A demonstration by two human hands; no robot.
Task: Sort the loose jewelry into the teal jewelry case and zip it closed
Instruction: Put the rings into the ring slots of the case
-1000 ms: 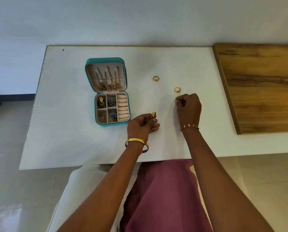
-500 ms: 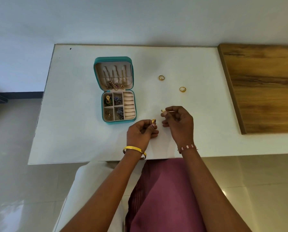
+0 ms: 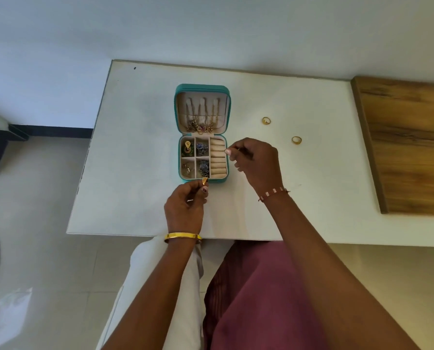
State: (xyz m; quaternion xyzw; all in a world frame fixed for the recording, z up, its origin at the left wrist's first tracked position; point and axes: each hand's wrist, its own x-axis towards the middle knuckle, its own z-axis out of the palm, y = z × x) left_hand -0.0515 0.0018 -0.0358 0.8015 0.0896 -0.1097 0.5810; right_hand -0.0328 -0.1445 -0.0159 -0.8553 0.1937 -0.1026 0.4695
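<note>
Sorting rings into the teal jewelry case (image 3: 202, 88), which lies open toward the counter's (image 3: 140, 147) far-left corner. Your right hand (image 3: 255, 160) pinches something thin and gold just beside the ring rolls (image 3: 218, 160); too small to name, likely a ring. Your left hand (image 3: 185, 205) grips a small gold piece (image 3: 205, 181) at the case's near edge. Two gold rings (image 3: 266, 120) (image 3: 296, 140) wait loose toward the counter's right side, apart from the case. Next move, by my reading: seat the right hand's piece between two rolls with a fine, steady press. Zip not yet started.
</note>
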